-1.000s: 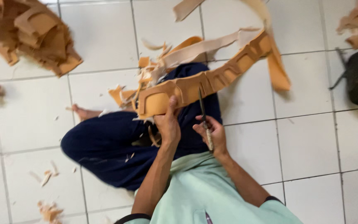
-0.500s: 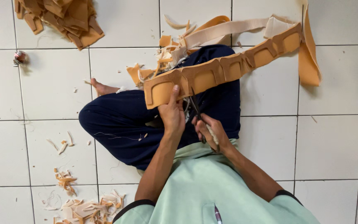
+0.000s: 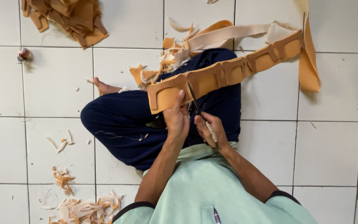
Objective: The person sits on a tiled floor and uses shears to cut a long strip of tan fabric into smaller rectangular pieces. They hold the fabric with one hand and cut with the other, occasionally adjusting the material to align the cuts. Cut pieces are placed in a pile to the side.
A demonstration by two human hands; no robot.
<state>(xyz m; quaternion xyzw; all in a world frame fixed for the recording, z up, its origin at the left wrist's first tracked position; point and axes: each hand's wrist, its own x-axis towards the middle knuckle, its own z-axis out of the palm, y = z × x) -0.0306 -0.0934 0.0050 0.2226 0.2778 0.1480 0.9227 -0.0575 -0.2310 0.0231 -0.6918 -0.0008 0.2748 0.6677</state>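
Bare tile (image 3: pixel 332 145) right of the knee; offcuts (image 3: pixel 83 207) litter the left.

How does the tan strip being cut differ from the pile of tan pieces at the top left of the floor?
The tan strip is one long piece with raised rectangular panels; the pile of tan pieces is a heap of separate flat offcuts. The strip lies across the lap, held by the left hand while the right hand works scissors into it; the pile sits untouched on the tiled floor. Both look the same tan material.
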